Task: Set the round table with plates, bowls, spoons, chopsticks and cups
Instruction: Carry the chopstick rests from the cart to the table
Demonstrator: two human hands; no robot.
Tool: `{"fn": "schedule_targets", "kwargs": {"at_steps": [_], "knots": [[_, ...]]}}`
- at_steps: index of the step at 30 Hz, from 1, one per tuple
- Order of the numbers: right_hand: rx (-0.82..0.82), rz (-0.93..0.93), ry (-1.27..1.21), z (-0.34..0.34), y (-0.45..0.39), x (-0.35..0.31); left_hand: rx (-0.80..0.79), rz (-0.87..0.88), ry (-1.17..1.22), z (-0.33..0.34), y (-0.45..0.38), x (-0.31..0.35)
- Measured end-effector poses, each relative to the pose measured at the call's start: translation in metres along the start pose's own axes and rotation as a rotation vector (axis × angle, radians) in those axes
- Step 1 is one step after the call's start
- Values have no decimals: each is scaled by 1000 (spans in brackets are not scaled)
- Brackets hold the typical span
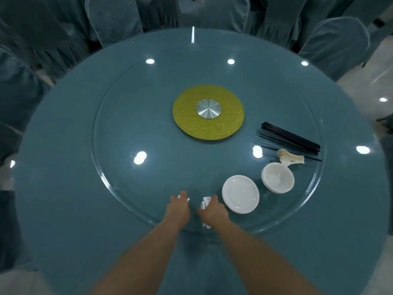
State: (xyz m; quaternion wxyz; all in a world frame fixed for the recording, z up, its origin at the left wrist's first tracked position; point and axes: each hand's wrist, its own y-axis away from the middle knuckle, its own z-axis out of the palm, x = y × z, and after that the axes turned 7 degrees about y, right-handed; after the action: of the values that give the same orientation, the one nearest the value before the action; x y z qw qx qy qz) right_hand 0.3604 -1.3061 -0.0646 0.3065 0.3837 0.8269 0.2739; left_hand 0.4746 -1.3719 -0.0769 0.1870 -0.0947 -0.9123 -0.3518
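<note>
Overhead, from the head camera, you look down on a round worktop (63, 188) covered in teal cloth, with a large glass turntable (127, 128) lying on it and a gold disc (208, 112) at its centre. Chairs in teal covers (114, 18) ring the far edge.

Your supplies sit together on the glass toward the right edge of the worktop. A stack of white plates (240, 194) lies nearest you, just beside your right hand. Beyond it stands a stack of white bowls (278, 177), then a nested cluster of pale spoons (289, 157), and furthest out a bundle of black chopsticks (290, 138) lying flat.

Your left hand (178, 206) and right hand (213, 210) reach over the near rim of the glass, close together. Each is curled around small white pieces, probably cups (205, 202), though they are mostly hidden and blurred.

Judging by look, the plates and bowls are stiff, smooth and likely breakable; lift them by the rim, one at a time, as stacked pieces can cling or slide. Small cups are light and slippery, so pinch them firmly. Chopsticks roll; gather them mid-length. Glass underneath offers little grip and may turn when pushed.
</note>
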Motion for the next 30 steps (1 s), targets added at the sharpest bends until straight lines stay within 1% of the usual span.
{"fn": "schedule_targets", "kwargs": {"at_steps": [3, 6, 9, 11, 16, 18, 23, 26, 27, 30], "knots": [[34, -7, 57, 7, -10, -11, 41, 24, -82, 7, -8, -8], [81, -32, 131, 8, -20, -20, 113, 64, -104, 11, -16, -9], [93, -33, 175, 7, -31, -29, 183, 144, -180, 11, -30, -6], [97, -13, 178, 7, -36, -34, 197, 151, -126, 8, -39, -3], [159, -17, 165, 8, -42, -39, 219, 68, 14, 1, -52, 3], [188, -34, 185, 8, -45, -40, 236, 85, 11, -2, -54, 4], [258, -80, 325, 9, -42, -38, 272, 122, 100, -6, -51, 8], [273, -83, 331, 7, -38, -37, 288, 196, 52, -8, -43, 6], [262, -74, 304, 6, -35, -37, 265, 186, 61, -9, -39, 5], [229, -58, 253, 4, -26, -36, 194, 68, 157, -16, -27, 5]]}}
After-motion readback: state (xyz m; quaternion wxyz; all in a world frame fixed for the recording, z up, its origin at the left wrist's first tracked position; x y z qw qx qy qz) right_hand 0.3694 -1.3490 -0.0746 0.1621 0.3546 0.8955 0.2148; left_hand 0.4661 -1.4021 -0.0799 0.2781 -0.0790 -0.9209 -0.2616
